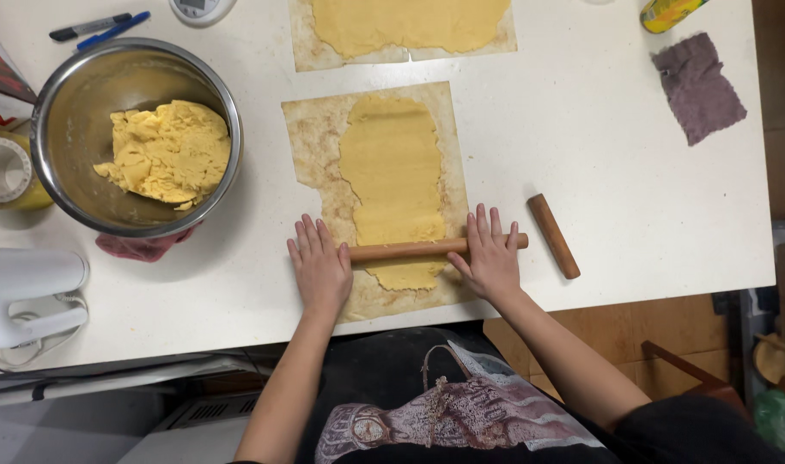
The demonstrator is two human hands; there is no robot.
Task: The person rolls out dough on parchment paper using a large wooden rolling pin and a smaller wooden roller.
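White desk (581,172) filling most of the view, seen from above. At its left, a big steel mixing bowl (75,112) holding a crumbly lump of yellow dough (167,153), with a pink cloth (139,247) tucked under the near rim. Left of the bowl, a round yellow container (6,176); below that, a white hand mixer (27,296) lying on its side near the desk edge.

In the middle, a sheet of greased baking paper (315,142) carrying a long flattened strip of dough (392,180), running away from the body. Beyond it, a second sheet of paper (311,47) with another rolled-out dough sheet (410,21), partly cut off by the top edge.

Across the near end of the strip, lying crosswise: a thin wooden rolling pin (410,250). Left hand (319,268) flat on the pin's left end, palm down, fingers stretched forward and spread, grip wide and not closed round anything. Right hand (491,253) likewise flat and wide on the pin's right end, fingers pointing away, the pin's tip showing just past them.

Just right of the right hand, a second shorter wooden stick (554,235), lying at a slant, apart from the pin. Far right, a purple-grey rag (697,86). Top left, a black marker (88,27) and a blue pen (113,30) side by side, near a small white timer (199,9).
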